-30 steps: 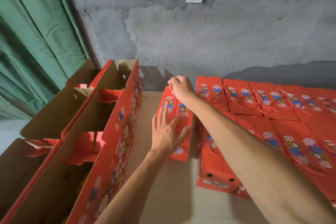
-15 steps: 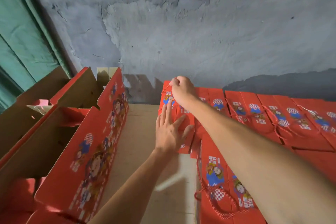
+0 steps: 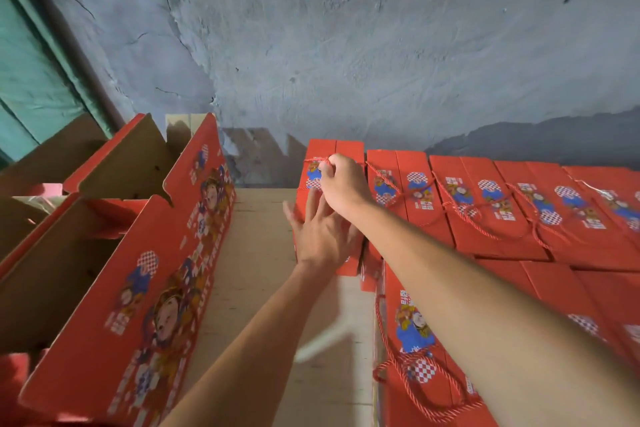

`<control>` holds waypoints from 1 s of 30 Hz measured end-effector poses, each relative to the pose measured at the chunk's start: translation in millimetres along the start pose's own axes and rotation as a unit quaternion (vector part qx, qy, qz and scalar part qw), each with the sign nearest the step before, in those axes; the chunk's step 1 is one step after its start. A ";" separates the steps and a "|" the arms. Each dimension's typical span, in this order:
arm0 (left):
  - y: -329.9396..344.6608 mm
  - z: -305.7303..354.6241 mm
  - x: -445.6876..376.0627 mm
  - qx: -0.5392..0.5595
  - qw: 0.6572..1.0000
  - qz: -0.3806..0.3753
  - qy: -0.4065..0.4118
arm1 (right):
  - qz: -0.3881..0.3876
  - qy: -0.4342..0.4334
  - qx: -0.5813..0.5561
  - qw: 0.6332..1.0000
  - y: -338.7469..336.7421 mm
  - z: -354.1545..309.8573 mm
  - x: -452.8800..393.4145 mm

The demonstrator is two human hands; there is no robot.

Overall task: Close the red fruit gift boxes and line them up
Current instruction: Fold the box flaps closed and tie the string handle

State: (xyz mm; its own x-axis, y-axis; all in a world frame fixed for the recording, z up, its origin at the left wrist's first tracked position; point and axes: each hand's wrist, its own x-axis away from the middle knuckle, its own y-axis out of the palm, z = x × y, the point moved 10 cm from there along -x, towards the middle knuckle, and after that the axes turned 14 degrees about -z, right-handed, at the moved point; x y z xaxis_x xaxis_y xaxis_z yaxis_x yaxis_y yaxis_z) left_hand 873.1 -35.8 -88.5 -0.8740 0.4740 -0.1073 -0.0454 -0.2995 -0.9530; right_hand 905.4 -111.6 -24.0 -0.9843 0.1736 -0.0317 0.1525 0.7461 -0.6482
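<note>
A closed red gift box [image 3: 320, 152] with cartoon print stands at the left end of a row of closed red boxes [image 3: 485, 204] along the wall. My right hand [image 3: 341, 184] rests on its top, fingers pinched on the box's red cord handle [image 3: 313, 160]. My left hand [image 3: 320, 236] lies flat, fingers spread, against the near left side of the same box. Open red boxes [image 3: 145, 274] with raised cardboard flaps stand at the left.
A second layer of closed red boxes [image 3: 419, 350] with cord handles lies nearer at the right. A bare cardboard surface [image 3: 256, 253] runs between the open and closed boxes. A grey concrete wall [image 3: 346, 62] is behind, a green curtain [image 3: 31, 80] at the left.
The view has drawn closer and tilted down. My right hand has closed on the cord handle at the box's far end. The left hand stays flat on the box's side.
</note>
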 end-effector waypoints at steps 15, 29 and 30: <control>-29.4 14.6 17.5 0.094 0.987 0.016 0.131 | -0.036 0.062 0.080 0.994 -13.5 -10.5 26.3; -28.5 -6.2 8.5 0.207 0.962 0.026 0.176 | 0.006 0.128 0.049 0.991 -8.2 4.3 41.9; -24.6 -4.7 11.3 0.188 0.967 0.032 0.166 | 0.007 0.130 0.055 0.990 -8.1 6.7 45.1</control>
State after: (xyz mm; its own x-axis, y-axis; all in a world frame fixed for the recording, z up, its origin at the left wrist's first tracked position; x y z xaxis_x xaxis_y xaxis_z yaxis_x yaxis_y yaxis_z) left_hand 866.6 -19.2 -67.7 -0.6802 0.6657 -0.3069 -0.2245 -0.5877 -0.7773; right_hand 859.1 -114.1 -25.3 -0.9240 0.3531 0.1467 0.1403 0.6701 -0.7289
